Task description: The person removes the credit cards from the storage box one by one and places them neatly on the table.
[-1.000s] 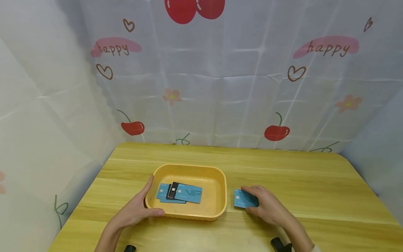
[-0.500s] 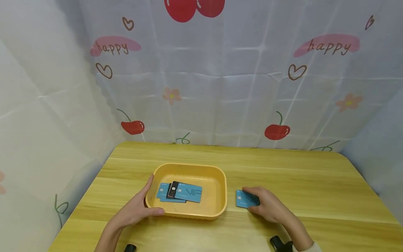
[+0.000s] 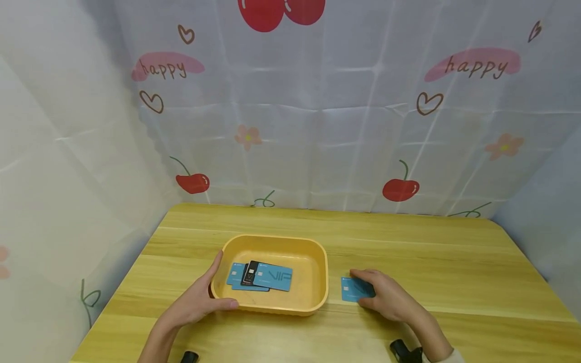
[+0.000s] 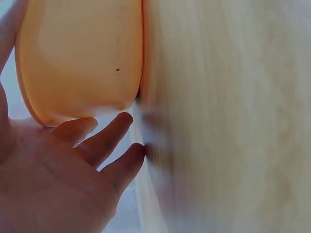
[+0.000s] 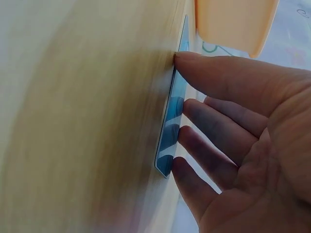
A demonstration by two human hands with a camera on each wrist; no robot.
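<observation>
The left hand (image 3: 192,303) grips the left end of one yellow tray (image 3: 305,282); inside overlap at least three cards (image 3: 274,277). Rightward, on the table (image 3: 422,247), one blue card (image 3: 350,291) runs lengthwise left-right, chip end leftward, pinched by the right hand (image 3: 385,297).

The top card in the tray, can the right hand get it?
Probably yes: the tray is open above and nothing covers the top card, though the right hand is touching another card outside.
</observation>
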